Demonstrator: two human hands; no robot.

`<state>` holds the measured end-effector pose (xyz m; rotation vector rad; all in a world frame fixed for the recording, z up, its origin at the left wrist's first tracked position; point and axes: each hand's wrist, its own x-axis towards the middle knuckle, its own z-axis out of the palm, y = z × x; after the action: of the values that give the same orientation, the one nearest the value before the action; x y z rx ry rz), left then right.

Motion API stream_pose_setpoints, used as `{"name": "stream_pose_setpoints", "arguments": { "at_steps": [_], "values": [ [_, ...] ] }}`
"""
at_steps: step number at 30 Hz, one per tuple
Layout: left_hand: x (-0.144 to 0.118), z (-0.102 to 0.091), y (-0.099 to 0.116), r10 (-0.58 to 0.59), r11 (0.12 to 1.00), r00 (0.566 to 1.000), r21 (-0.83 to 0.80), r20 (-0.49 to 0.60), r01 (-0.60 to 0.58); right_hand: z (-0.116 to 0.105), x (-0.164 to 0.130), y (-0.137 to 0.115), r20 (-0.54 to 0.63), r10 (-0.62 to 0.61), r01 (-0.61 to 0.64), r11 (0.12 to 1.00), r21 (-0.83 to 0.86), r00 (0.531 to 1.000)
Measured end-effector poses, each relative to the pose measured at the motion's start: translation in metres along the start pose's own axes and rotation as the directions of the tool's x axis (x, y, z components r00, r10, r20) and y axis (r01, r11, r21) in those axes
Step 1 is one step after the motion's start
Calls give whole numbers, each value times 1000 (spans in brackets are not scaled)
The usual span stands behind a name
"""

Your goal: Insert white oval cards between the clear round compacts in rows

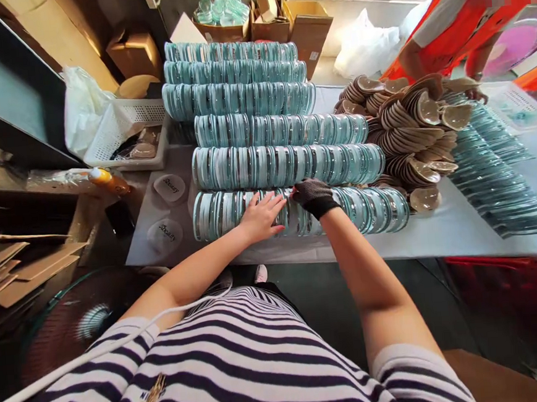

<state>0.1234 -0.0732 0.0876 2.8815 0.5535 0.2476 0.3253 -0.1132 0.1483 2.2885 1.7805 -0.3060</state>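
Glass discs [297, 214], stood on edge in six long rows on the desk [447, 230]. Left hand [261, 217], bare, fingers spread flat on the nearest row. Right hand [313, 196], in a dark glove, curled over discs just beside it; grip unclear. Brown shell-shaped pieces [406, 128] piled right. White basket [126, 128] far left.

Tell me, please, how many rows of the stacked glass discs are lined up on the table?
6 rows: three at the back, then, and the nearest row under the left hand and gloved right hand. Others may be hidden behind.
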Motion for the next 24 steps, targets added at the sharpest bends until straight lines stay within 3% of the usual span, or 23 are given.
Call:
{"name": "stream_pose_setpoints", "arguments": {
  "at_steps": [2, 4, 6, 9, 12, 16, 20, 24],
  "values": [
    [4, 7, 2, -18, 1000, 1000, 0, -2, 18, -16, 32, -5, 181, -76, 83, 996, -35, 981],
    [3, 12, 1, -17, 1000, 1000, -1, -23, 16, -23, 48, -13, 245, -151, 164, 986, -35, 958],
    [0, 14, 0, -13, 1000, 999, -1, -39, 13, -23, 46, -18, 232, -207, 230, 970, -75, 950],
    [-3, 14, 0, -28, 1000, 999, -5, -45, 28, -9, 12, -16, 88, -331, 342, 927, -156, 939],
    [-3, 13, 1, -35, 999, 999, -4, -40, 35, 28, -39, -10, -18, -373, 370, 924, -94, 928],
    [-4, 11, 2, -31, 999, 999, 11, -30, 31, 99, -89, -15, 11, -239, 237, 969, 75, 971],
    [-6, 11, 2, -46, 999, 999, 22, -13, 46, 149, -98, -29, 5, -130, 128, 982, 136, 991],
    [-7, 12, 1, -17, 999, 999, 26, -33, 18, 167, -89, -38, 28, -76, 71, 985, 156, 997]
  ]
}}
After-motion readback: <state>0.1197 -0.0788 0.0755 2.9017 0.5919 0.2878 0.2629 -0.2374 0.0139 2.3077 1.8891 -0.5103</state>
